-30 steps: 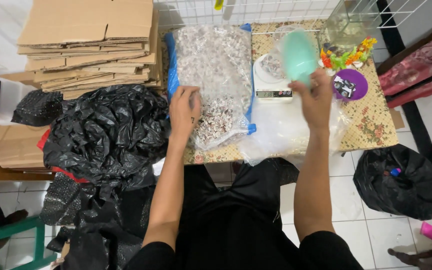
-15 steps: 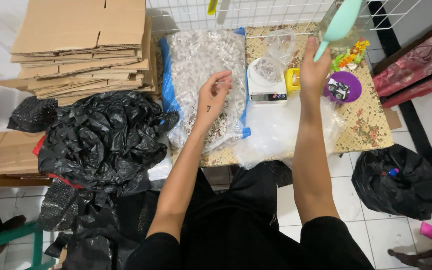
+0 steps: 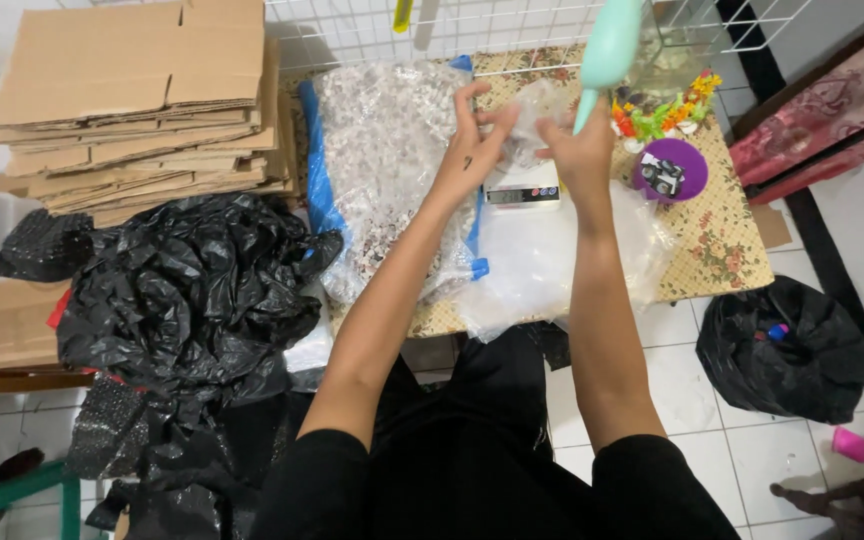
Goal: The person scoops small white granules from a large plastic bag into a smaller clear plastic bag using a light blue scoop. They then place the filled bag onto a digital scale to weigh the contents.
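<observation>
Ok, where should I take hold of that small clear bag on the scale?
By the open mouth at its top, one edge from each side, as the left hand and right hand do now: the small clear bag is limp film, loaded at the bottom, resting on the scale.

The patterned surface [image 3: 732,255] is crowded. A large clear bag of small pieces [image 3: 392,160] fills its left part, and crumpled clear plastic [image 3: 542,260] covers the near middle. A white scale [image 3: 522,192] sits behind it, under both hands, with a purple bowl [image 3: 670,168] and colourful toys [image 3: 662,112] to the right. A wire grid [image 3: 452,25] closes the back. Only the near right corner lies bare. Black bags [image 3: 182,290] crowd the left side.
</observation>
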